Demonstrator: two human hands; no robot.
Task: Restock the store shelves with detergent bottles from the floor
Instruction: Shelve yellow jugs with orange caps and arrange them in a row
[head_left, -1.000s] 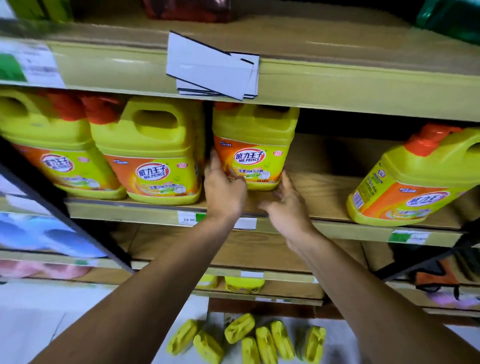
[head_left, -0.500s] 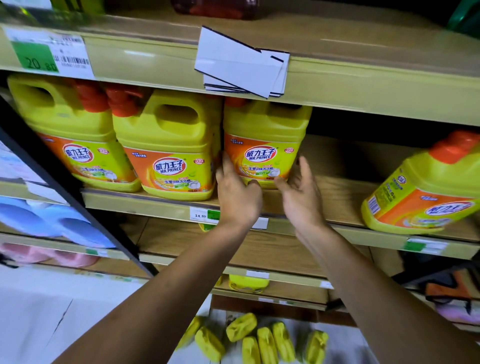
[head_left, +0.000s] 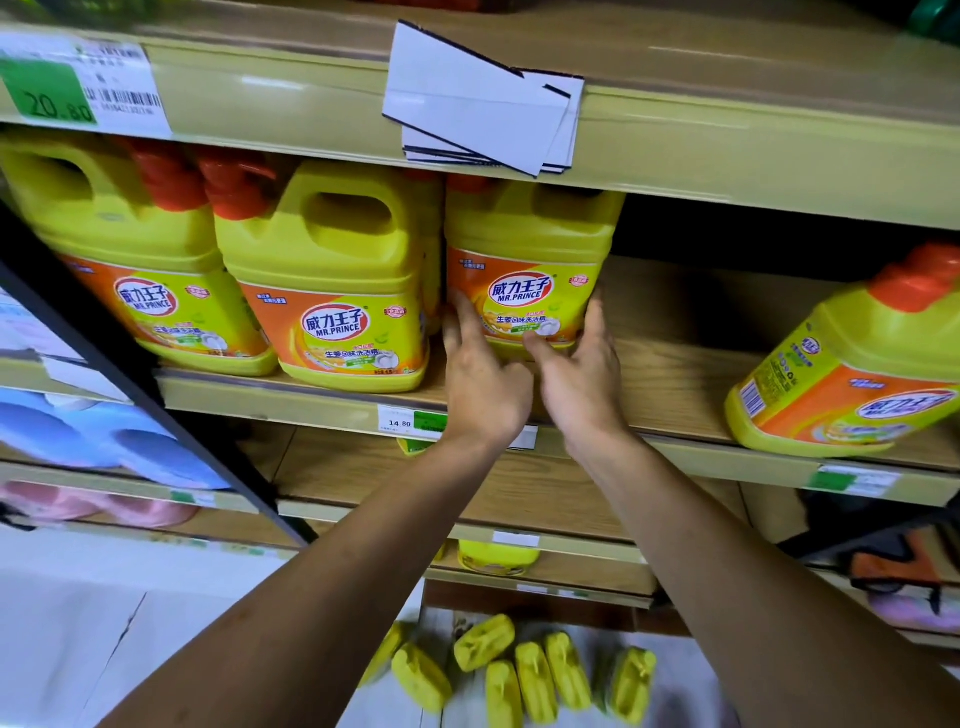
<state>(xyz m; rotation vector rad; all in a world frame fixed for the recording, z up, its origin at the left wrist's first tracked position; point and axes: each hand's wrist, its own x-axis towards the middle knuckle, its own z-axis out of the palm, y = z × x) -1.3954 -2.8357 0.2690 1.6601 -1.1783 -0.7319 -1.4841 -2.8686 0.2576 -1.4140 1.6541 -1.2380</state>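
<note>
Three yellow detergent bottles with red caps stand in a row on the wooden shelf (head_left: 675, 374). The rightmost of them, the third bottle (head_left: 524, 244), is the one both hands touch. My left hand (head_left: 483, 384) lays its straight fingers on the bottle's lower left front. My right hand (head_left: 582, 384) has its fingers along the lower right side and its thumb on the front. The second bottle (head_left: 332, 270) stands right beside it. Several more yellow bottles (head_left: 519, 670) lie on the floor below.
A fourth bottle (head_left: 852, 374) leans tilted at the shelf's right, with bare shelf between it and my hands. White cards (head_left: 478, 124) hang from the upper shelf edge. A dark diagonal bar (head_left: 130, 374) crosses at the left. Another yellow bottle (head_left: 496, 556) sits on a lower shelf.
Both hands have slid up from the third bottle's base onto its label and side. The view has shifted a little closer and to the left.
</note>
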